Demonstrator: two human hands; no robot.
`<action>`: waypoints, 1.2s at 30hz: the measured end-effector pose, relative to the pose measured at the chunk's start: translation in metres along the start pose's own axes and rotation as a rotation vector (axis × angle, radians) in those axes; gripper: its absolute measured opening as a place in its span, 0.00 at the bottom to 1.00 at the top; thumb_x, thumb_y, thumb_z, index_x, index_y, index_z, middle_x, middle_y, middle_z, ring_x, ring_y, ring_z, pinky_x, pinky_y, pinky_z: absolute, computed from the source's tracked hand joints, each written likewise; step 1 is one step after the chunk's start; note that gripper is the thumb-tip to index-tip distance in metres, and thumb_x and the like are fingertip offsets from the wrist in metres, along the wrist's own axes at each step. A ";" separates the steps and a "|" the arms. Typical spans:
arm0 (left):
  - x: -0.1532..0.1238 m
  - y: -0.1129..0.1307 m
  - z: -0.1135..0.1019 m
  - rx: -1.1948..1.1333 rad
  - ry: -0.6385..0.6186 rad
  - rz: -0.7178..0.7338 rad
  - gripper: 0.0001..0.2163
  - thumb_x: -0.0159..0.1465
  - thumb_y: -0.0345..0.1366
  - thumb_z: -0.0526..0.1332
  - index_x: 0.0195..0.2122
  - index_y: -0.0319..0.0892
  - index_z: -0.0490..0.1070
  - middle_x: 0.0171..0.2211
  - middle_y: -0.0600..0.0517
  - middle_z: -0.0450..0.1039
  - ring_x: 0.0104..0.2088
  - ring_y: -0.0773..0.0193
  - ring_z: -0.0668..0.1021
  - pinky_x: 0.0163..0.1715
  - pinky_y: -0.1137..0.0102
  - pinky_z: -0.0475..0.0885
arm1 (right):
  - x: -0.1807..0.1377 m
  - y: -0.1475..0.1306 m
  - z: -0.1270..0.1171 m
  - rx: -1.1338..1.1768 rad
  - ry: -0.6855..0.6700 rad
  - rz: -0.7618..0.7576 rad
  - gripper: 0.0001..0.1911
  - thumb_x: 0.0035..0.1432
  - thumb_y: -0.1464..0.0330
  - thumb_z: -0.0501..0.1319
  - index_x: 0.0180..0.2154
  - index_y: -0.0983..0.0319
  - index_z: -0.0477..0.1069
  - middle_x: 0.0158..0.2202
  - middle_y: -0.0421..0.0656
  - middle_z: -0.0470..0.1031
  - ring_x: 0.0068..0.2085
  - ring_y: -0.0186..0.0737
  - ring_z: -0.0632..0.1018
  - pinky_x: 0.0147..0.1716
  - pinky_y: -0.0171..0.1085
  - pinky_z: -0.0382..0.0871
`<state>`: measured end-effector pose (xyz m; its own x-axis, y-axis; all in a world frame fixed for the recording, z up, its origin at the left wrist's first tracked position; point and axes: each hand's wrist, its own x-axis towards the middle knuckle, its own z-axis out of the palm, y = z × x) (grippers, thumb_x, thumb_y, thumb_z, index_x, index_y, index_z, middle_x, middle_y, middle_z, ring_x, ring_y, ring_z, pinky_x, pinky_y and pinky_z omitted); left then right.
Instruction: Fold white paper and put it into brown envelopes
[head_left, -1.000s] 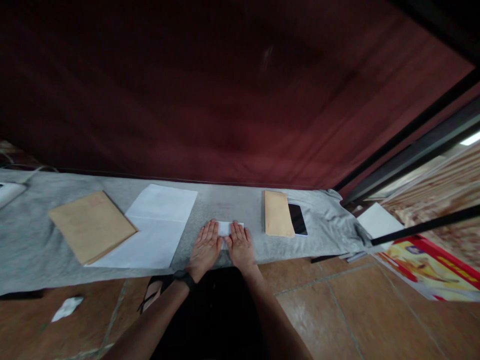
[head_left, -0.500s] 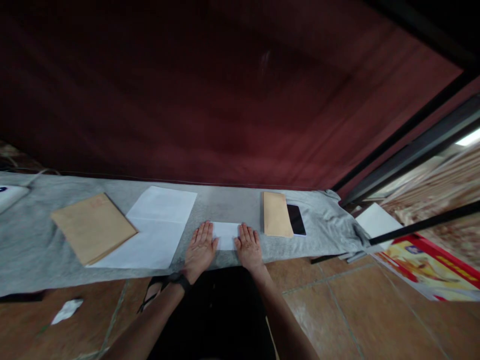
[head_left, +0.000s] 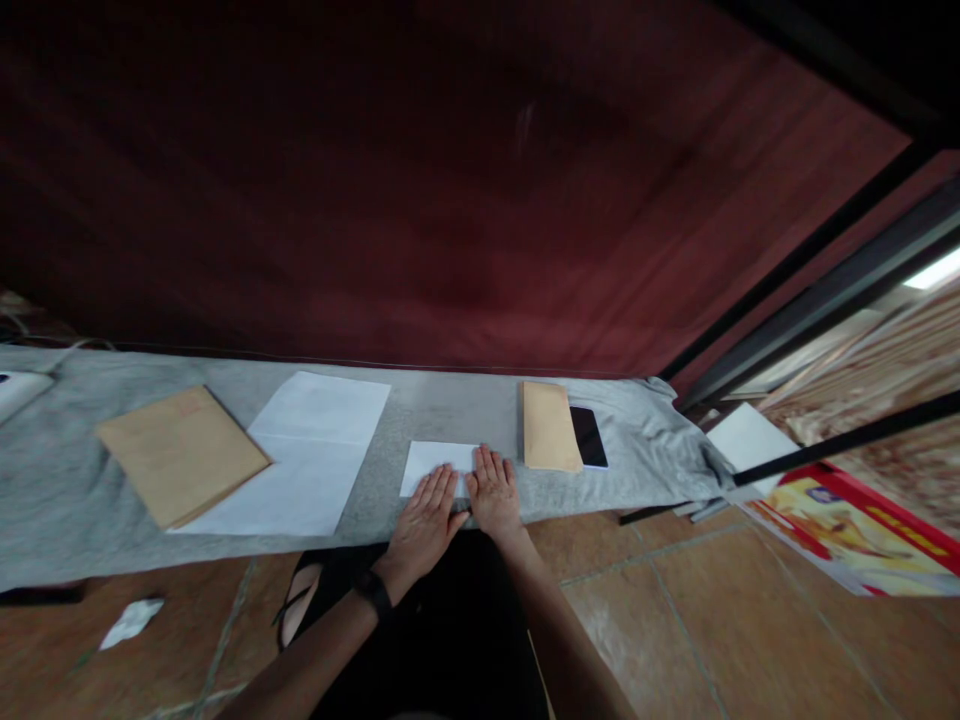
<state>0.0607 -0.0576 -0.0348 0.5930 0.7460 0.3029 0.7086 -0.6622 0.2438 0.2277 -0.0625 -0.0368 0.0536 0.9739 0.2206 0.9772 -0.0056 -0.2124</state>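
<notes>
A small folded white paper (head_left: 433,462) lies on the grey cloth (head_left: 67,495) near its front edge. My left hand (head_left: 425,522) rests flat with fingers stretched out, covering the paper's near edge. My right hand (head_left: 494,491) lies flat beside it, fingers together, pressing the paper's right end. A black band sits on my left wrist (head_left: 373,590). Neither hand grips anything.
Left of the folded paper lie a large white sheet (head_left: 300,455) and a big brown envelope (head_left: 180,453). To the right are a narrow brown envelope (head_left: 549,427) and a dark phone (head_left: 587,437). A crumpled scrap (head_left: 132,619) is on the tiled floor; a colourful poster (head_left: 855,535) lies right.
My hands first slid apart across the paper; now the left hand has come back toward the right one and lower, leaving the paper's left part uncovered.
</notes>
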 end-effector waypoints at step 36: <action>0.025 -0.006 -0.033 0.230 -0.325 -0.034 0.25 0.62 0.19 0.49 0.59 0.35 0.68 0.61 0.34 0.67 0.61 0.51 0.71 0.55 0.58 0.68 | -0.006 -0.003 0.008 0.021 0.167 0.063 0.26 0.70 0.65 0.49 0.65 0.67 0.60 0.65 0.52 0.64 0.66 0.51 0.64 0.64 0.52 0.53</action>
<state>0.0587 -0.0374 0.0018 0.6315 0.7752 -0.0176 0.7753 -0.6311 0.0245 0.2226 -0.0666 -0.0451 0.1494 0.9204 0.3613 0.9664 -0.0587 -0.2502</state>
